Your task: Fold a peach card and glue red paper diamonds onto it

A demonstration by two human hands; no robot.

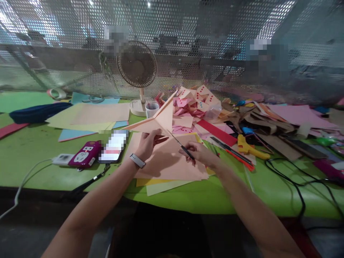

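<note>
My left hand [147, 145], with a grey band on the wrist, pinches a folded peach paper [161, 118] that stands up in pointed flaps above the table. In my right hand [200, 154] is a pair of scissors [185, 148] with dark handles. Their blades point up and left, reaching the lower edge of the folded paper near my left fingers. Below both hands lies a stack of peach sheets [166, 165], with yellow and pale green sheets showing under it.
A fan [137, 64] and a white cup [152, 109] stand behind, beside a pile of dotted paper pieces [193, 100]. Left are a phone [114, 145] and a purple power bank [85, 154]. Right lie an orange cutter [239, 157], a yellow glue gun [251, 147] and black cables [290, 179].
</note>
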